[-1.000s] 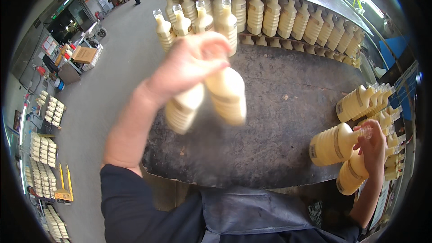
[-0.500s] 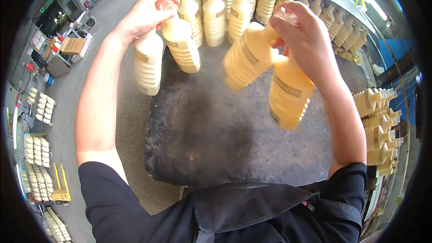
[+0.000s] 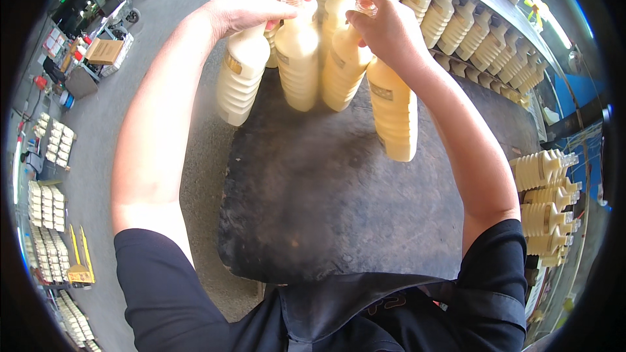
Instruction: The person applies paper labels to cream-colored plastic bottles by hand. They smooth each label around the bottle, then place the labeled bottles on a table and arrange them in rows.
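Held bottles (image 3: 394, 124), brownish labels (image 3: 381, 92), seemingly unreadable

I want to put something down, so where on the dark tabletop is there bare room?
Bare: the near middle of the dark tabletop, between the apron and the cream bottles in the left hand and right hand; also a patch between the right forearm and the bottles at far right. Crowded: the far side, where more bottles stand in rows.

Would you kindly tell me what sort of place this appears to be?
Probably a factory or bottling workshop: rows of matching cream-coloured bottles line the dark worktable, and pale stacks stand across the grey floor, near what looks like a yellow hand truck.
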A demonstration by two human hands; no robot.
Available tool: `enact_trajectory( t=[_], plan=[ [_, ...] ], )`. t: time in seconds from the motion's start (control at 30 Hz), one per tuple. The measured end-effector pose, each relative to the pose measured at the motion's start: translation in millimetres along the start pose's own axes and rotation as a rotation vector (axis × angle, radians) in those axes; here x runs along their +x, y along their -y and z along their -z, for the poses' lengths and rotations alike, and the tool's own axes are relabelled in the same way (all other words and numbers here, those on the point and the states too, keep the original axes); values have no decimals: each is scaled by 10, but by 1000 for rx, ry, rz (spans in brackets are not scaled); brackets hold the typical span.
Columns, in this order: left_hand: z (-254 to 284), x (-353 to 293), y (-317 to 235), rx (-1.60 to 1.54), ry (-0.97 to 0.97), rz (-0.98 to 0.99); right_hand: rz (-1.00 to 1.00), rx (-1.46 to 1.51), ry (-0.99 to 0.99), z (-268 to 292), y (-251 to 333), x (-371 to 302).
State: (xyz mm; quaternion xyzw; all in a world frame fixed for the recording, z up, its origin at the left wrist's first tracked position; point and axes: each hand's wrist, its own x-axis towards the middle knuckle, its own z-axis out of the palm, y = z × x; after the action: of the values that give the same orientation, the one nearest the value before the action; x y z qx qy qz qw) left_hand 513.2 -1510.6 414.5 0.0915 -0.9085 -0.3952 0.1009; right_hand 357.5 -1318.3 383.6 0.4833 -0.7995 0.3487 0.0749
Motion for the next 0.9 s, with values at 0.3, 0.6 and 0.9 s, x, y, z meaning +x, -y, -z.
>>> enact_trajectory(
  t=[0.3,0.6,0.9],
  plan=[
    [128,-12,174,-36,-103,-154,38,-61,10,-13,-8,24],
    [203,4,572,-525,-334,-291,-119,253,-226,180,-330,-113],
    [-17,-90,702,-586,-537,-274,-108,516,-193,231,-559,-340]
  ],
)
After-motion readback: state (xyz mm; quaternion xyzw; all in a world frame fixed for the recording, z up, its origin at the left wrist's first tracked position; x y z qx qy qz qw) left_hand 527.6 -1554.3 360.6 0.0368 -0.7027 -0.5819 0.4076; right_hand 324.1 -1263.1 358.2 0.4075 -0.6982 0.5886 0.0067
